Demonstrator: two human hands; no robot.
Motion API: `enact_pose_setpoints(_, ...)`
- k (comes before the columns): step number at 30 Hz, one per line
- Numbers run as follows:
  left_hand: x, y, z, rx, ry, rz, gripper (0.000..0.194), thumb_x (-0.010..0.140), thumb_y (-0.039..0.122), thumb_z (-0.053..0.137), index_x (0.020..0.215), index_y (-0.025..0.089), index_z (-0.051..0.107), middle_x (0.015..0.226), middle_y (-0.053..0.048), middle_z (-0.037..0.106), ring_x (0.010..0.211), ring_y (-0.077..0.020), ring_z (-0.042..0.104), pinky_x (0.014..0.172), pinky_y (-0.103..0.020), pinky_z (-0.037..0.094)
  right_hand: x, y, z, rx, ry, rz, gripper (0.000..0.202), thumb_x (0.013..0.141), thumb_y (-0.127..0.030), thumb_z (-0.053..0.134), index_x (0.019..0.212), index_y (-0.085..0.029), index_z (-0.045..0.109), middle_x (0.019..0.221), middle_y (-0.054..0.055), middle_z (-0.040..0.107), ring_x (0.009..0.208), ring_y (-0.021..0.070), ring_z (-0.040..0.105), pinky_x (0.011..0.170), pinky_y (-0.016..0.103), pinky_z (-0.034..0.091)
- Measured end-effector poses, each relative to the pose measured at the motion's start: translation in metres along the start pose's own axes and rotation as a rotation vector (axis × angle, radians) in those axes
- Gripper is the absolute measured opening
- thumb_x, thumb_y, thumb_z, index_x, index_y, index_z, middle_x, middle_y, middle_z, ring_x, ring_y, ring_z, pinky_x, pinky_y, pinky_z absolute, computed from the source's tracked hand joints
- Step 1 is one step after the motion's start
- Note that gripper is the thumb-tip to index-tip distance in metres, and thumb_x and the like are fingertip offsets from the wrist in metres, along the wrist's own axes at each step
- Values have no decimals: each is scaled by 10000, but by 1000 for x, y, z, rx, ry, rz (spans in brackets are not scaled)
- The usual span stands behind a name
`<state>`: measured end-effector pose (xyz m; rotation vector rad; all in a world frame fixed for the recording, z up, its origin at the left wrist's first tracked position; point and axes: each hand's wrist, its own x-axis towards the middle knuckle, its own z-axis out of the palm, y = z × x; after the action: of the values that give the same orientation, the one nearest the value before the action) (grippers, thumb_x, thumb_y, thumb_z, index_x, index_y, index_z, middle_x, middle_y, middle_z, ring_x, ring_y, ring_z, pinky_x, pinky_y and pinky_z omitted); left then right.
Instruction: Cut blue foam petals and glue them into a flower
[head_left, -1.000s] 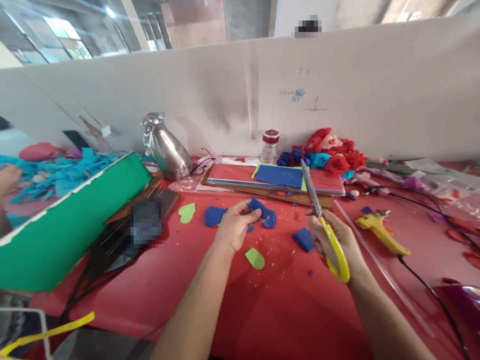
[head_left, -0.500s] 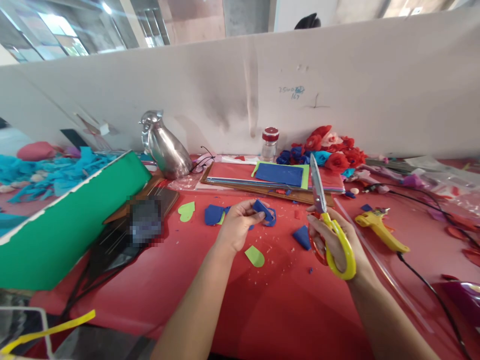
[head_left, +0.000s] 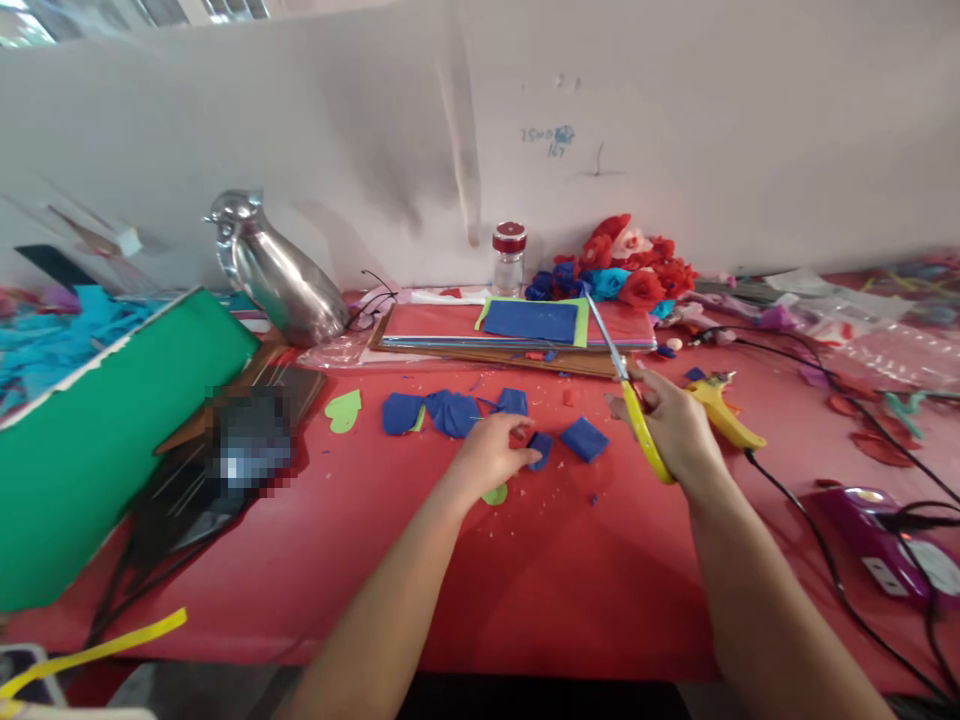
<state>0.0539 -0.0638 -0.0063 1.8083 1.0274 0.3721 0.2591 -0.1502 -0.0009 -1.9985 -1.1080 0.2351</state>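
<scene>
Far left: green panel (head_left: 127, 450) on a slant, ragged white edge on top, heap of cyan strips (head_left: 82, 330) behind it. Yellow strip (head_left: 105, 648) near the lower left corner. Right of the panel, dark flat object (head_left: 195, 510) on the red tabletop (head_left: 570, 580), partly pixelated. Beyond it, silver jug (head_left: 292, 290) near the pale wall.

Green heart (head_left: 344, 411) lies flat. Then 3 blue pieces (head_left: 401, 413) in a loose row, a bit of green showing beside the leftmost; the rightmost just beyond the left hand (head_left: 491, 455). That hand is low, fingers curled with a narrow gap, thumb tip at the edge of a small folded blue piece (head_left: 541, 450); cannot tell if pinched or merely touched. Green cutout (head_left: 495, 494) partly hidden by the same hand.

Behind: stack of coloured sheets (head_left: 450, 322), blue sheet (head_left: 531, 321) uppermost over light green. Jar (head_left: 509, 262), red lid, at its back; red, pink and blue flowers (head_left: 637, 270) bunched to the right.

Blue rectangle (head_left: 584, 440) on the tabletop between the 2 hands. Right hand (head_left: 675, 430), fingers wrapped on the yellow-handled scissors (head_left: 641, 435), blades together, pointing up-left toward the stack. Just right, yellow glue gun (head_left: 724, 412) with black cord. Far right: magenta device (head_left: 877, 535).
</scene>
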Motion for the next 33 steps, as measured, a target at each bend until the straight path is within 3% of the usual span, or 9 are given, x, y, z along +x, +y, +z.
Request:
enact_pose_setpoints(3,5,1,15,269,110,128,277,750,207,653,1022,164,679,1047,-111,638,949,-229,625,867,-354,470,3,0,0,-65,2,62,382,699,-421,598,1003,-201,662,476,-55,443,441,121,400,461,244,298)
enact_pose_setpoints(6,11,12,31,394,56,160,208,826,258,571,958,156,694,1026,-120,642,958,-236,623,863,-348,466,2,-4,2,-35,9,86,397,695,-447,589,1004,-208,657,464,-70,392,439,119,369,458,242,270)
enact_pose_setpoints(9,19,28,51,540,47,111,258,784,317,623,951,129,679,1098,-177,614,1045,-308,576,814,-375,475,2,-6,3,5,56,96,406,695,-451,585,1017,-215,656,464,-80,366,438,115,355,459,238,258)
enact_pose_setpoints(13,34,45,67,539,0,85,226,686,136,662,912,134,661,1028,-176,652,1032,-310,583,788,-353,466,2,-6,3,38,88,99,390,697,-419,577,1024,-225,660,468,-79,371,450,120,374,464,235,267)
enact_pose_setpoints(16,46,46,54,338,22,71,134,666,103,649,788,158,650,833,-126,685,873,-279,631,751,-355,457,2,-7,1,-6,116,71,384,702,-375,564,1040,-219,661,493,-58,444,479,133,418,488,240,298)
enact_pose_setpoints(19,49,37,22,-42,202,118,207,644,56,635,814,173,630,812,-62,678,784,-189,625,723,-289,447,3,-8,-1,-100,108,60,354,716,-344,560,1032,-221,663,527,-26,529,519,162,476,519,257,326)
enact_pose_setpoints(24,28,13,-26,-562,298,-22,153,622,186,659,760,176,593,608,26,582,517,-96,525,509,-209,364,2,-8,1,-147,31,12,302,736,-331,571,1005,-229,664,615,16,634,613,202,580,564,275,367)
enact_pose_setpoints(29,11,-6,-29,-789,288,-91,228,521,177,672,710,181,545,582,54,569,451,-72,504,448,-190,303,0,-7,9,-79,-52,3,370,734,-423,584,1030,-212,653,579,-1,625,548,185,561,521,264,363)
enact_pose_setpoints(33,11,-13,-28,-801,276,-85,211,511,219,692,653,172,544,562,41,571,466,-78,507,486,-204,349,-2,-5,15,-208,-145,-44,348,730,-376,603,1041,-228,655,715,31,691,677,214,629,565,262,388)
